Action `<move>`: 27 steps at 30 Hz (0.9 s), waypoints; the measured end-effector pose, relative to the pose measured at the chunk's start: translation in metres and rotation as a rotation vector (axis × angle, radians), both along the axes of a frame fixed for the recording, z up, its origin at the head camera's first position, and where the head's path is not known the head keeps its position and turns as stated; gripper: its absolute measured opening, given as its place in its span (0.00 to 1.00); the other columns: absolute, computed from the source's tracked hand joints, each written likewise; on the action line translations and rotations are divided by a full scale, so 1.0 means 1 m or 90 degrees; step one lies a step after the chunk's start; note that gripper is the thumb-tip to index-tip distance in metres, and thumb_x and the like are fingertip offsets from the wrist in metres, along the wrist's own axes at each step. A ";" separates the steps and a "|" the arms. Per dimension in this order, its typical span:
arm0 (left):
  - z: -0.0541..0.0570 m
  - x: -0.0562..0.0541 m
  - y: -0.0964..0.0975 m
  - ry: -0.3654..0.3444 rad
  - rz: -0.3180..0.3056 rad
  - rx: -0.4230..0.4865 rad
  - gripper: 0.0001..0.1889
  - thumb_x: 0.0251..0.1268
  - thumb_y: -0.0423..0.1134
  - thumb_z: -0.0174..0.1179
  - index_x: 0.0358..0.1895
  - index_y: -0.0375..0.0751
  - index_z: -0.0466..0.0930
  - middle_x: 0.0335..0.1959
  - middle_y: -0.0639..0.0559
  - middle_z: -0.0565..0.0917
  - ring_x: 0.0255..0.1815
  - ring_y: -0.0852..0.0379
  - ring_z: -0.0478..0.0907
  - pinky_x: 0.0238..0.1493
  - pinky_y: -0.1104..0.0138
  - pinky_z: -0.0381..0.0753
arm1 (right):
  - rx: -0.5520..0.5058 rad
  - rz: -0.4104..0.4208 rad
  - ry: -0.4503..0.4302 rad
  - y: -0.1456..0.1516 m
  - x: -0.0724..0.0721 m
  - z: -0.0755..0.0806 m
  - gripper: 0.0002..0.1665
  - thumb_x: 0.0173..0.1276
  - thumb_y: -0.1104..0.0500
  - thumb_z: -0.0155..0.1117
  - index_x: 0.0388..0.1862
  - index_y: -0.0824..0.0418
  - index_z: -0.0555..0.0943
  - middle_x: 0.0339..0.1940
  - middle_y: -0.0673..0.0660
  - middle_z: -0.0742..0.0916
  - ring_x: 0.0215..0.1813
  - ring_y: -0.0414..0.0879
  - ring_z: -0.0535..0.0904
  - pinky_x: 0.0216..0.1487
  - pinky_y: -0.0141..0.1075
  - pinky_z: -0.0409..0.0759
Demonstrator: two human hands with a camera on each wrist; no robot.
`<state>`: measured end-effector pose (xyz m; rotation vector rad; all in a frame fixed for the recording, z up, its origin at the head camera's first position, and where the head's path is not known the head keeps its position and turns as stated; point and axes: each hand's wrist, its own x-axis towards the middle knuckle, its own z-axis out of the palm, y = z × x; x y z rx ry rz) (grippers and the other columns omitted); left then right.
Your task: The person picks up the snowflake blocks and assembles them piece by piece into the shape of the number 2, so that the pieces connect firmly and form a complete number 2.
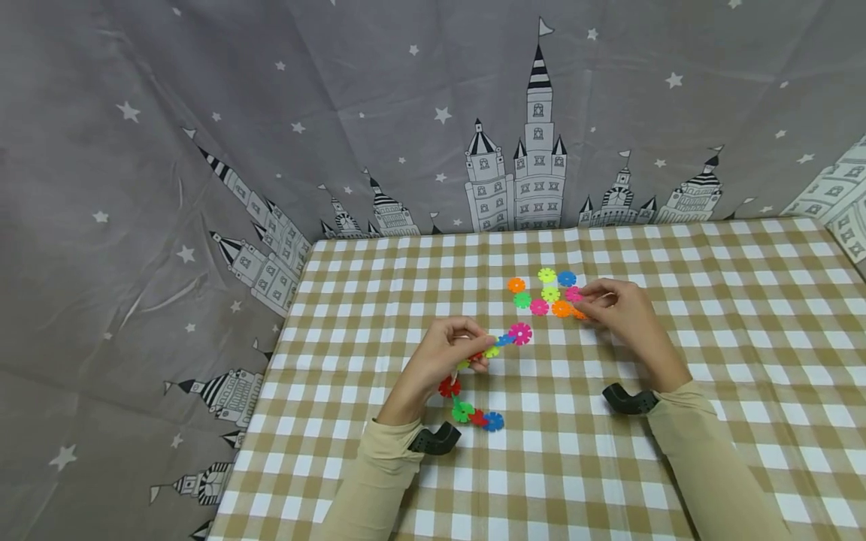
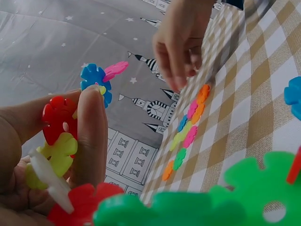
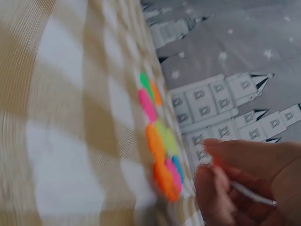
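My left hand (image 1: 449,349) pinches a chain of interlocked, brightly coloured plastic snowflake discs between thumb and fingers. A pink disc (image 1: 520,333) and a blue disc (image 2: 94,77) form the chain's far end. A red disc (image 2: 60,117), a yellow disc (image 2: 60,155) and a white disc (image 2: 51,179) lie by my fingers; green discs (image 1: 463,412) and a blue disc (image 1: 495,421) hang at the near end. My right hand (image 1: 622,304) hovers beside the loose discs, close to an orange disc (image 3: 164,181), fingers loosely bent, thumb and forefinger slightly apart, nothing visible between them.
Several loose discs lie grouped on the checked tablecloth (image 1: 541,451), among them a green disc (image 1: 522,300), a yellow disc (image 1: 546,275) and an orange disc (image 1: 516,285). Behind the table hangs a grey curtain (image 1: 379,98) printed with castles and stars.
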<state>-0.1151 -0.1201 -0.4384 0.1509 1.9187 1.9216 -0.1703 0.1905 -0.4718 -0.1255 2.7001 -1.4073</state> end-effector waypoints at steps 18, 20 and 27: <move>-0.003 -0.001 0.000 0.009 -0.001 -0.001 0.06 0.71 0.32 0.65 0.40 0.29 0.82 0.27 0.51 0.87 0.24 0.59 0.85 0.33 0.68 0.88 | 0.063 0.004 -0.041 0.008 -0.008 -0.022 0.20 0.64 0.58 0.77 0.48 0.69 0.81 0.38 0.63 0.86 0.30 0.43 0.78 0.31 0.29 0.77; -0.003 -0.001 -0.001 0.016 -0.003 -0.002 0.07 0.72 0.32 0.65 0.40 0.29 0.82 0.27 0.51 0.87 0.24 0.59 0.85 0.33 0.68 0.88 | 0.041 0.027 -0.051 0.009 -0.007 -0.021 0.19 0.65 0.60 0.76 0.48 0.69 0.81 0.37 0.63 0.86 0.30 0.42 0.79 0.30 0.29 0.80; -0.001 -0.001 0.000 0.019 -0.012 -0.010 0.08 0.72 0.33 0.64 0.42 0.27 0.82 0.28 0.52 0.86 0.25 0.59 0.86 0.33 0.67 0.88 | -0.157 0.143 -0.082 0.006 0.001 -0.008 0.17 0.69 0.63 0.72 0.50 0.74 0.82 0.39 0.62 0.90 0.34 0.42 0.88 0.38 0.36 0.89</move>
